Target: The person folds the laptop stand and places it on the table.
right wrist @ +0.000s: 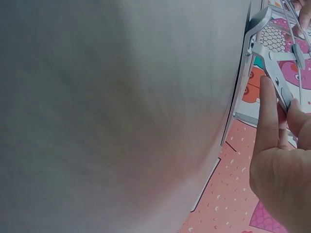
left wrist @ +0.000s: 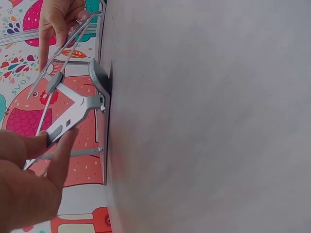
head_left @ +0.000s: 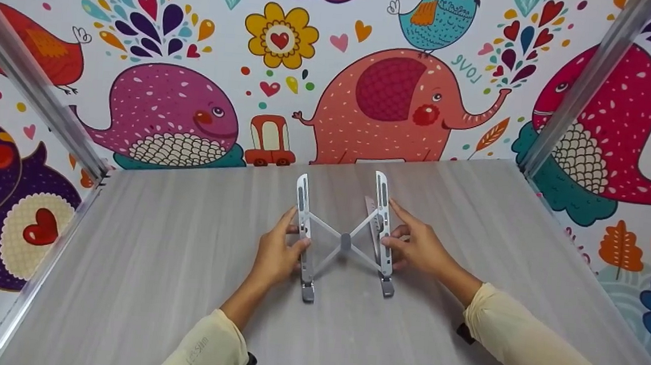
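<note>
Hands, left hand (head_left: 277,253) and right hand (head_left: 418,247), pinch the stand (head_left: 345,241); wrist views show fingertips only.

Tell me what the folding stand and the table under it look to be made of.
The stand looks like metal, probably aluminium: thin silver-grey rails and crossed bars with a dull satin sheen, darker grey hooked tips at the near ends. Plastic painted silver cannot be ruled out. The table looks like laminate with a printed pale grey wood grain, matte and smooth; real wood seems less likely.
</note>
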### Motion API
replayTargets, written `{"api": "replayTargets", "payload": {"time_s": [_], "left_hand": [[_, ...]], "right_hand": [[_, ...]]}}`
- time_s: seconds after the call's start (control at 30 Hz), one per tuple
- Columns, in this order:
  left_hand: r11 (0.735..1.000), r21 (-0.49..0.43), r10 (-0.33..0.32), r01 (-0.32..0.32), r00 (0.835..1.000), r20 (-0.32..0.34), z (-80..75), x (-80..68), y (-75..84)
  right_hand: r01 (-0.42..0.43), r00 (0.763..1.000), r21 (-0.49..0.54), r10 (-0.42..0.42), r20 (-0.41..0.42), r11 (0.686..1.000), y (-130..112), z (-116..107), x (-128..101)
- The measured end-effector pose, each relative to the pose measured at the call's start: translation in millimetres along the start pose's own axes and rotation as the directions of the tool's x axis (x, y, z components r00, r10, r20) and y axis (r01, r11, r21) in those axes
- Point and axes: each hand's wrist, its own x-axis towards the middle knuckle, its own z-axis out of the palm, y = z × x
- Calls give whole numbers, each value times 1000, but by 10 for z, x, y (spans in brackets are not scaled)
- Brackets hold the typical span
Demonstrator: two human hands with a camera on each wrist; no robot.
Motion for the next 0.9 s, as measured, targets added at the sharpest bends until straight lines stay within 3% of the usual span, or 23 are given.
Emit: {"api": "replayTargets", "payload": {"time_s": [0.2, 0.9], "left_hand": [[1000, 8, 15, -15, 1000, -18, 21, -4, -5], [999, 18, 38, -38, 999, -25, 54, 20, 0]], "right_hand": [[-35, 999, 36, 35, 1, 999, -13, 39, 10], [-41, 999, 10, 41, 8, 999, -31, 52, 7]]}}
